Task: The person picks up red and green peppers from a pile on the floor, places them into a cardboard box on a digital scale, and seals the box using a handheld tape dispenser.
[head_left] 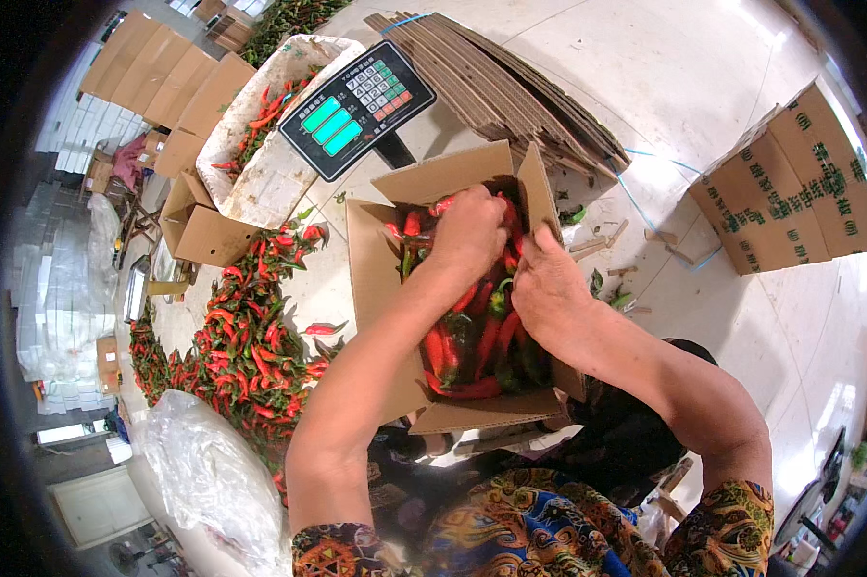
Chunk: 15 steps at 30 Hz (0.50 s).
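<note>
An open cardboard box (486, 414) stands in front of me, its flaps folded outward. Red and dark green chili peppers (474, 337) fill it. At the far side of the box, my left hand (472, 231) curls its fingers closed round a red pepper (443, 205). My right hand (552, 300) rests at the right inner side, thumb stretched up along the box wall and apart from the fingers. It touches the peppers and seems to grip nothing; its fingertips are partly hidden.
A digital scale display (358, 111) stands behind the box. White foam crate (270, 197) with peppers sits at far left. Loose peppers (246, 356) cover the left floor beside a clear plastic bag (212, 471). Flattened cardboard (510, 87) lies behind; another carton (789, 183) stands right.
</note>
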{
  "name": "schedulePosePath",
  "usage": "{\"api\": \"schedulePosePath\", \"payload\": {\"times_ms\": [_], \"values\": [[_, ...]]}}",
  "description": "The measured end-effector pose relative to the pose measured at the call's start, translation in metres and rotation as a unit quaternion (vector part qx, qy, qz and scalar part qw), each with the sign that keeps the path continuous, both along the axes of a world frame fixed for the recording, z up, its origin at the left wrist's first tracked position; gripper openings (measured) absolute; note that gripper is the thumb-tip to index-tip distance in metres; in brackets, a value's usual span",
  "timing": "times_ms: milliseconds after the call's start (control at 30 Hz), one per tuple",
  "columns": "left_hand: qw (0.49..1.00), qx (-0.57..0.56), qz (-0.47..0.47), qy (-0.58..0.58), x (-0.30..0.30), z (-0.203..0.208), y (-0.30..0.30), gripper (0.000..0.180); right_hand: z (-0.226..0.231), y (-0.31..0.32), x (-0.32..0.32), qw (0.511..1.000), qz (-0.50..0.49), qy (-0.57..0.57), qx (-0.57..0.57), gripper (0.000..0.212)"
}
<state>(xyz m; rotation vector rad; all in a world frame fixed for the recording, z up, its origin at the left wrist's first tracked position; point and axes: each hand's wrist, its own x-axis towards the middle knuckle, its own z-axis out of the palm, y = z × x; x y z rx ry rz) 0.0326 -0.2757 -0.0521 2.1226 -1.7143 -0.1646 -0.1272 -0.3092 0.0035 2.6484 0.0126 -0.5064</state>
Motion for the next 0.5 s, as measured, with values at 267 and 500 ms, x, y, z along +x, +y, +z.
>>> {"api": "schedulePosePath", "payload": {"times_ms": [267, 500], "values": [[0.997, -0.055, -0.057, 0.015, 0.011, -0.015, 0.006, 0.026, -0.006, -0.001, 0.009, 0.991, 0.039, 0.077, 0.107, 0.021], [0.992, 0.111, 0.012, -0.062, 0.037, 0.023, 0.059, 0.03, -0.02, -0.002, 0.0, 0.994, 0.046, 0.02, 0.095, 0.025]]}}
